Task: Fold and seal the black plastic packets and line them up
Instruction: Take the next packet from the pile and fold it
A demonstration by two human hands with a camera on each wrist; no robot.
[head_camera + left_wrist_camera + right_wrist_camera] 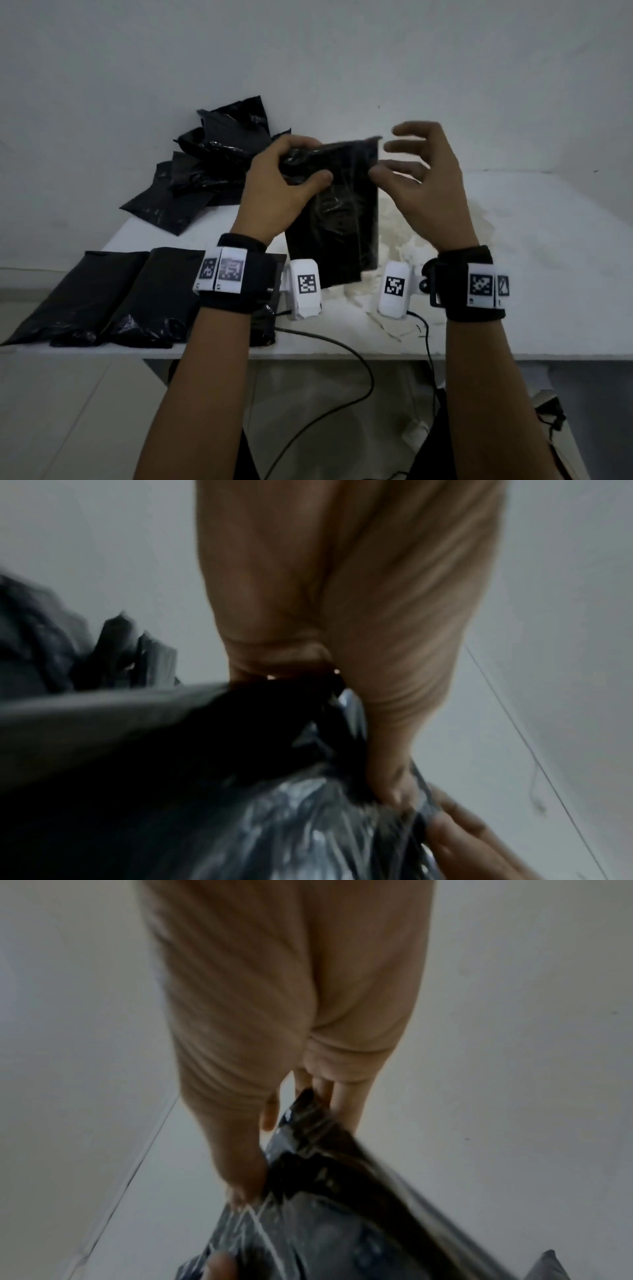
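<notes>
I was in the middle of the folding step, with one packet up in the air and not yet sealed. Going from big to small: the white flat desk [513,240] carried a loose pile of crumpled black plastic packets [209,168] at the far left, and a neat row of flat folded black packets [113,298] at the near left edge. So some were done and many were left, I judged.

Above the middle of the desk I held the black shiny plastic packet [337,219] upright. It looked thin, soft and wrinkly, with a bunched top corner.

My left hand [281,185] had its fingers curled tight on that bunched top corner. My right hand [424,185] had its thumb and one finger nipping the top right edge, with the other fingers spread apart.

Next, I thought, I needed to fold the top down flat and press it shut, then lay it beside the row.
</notes>
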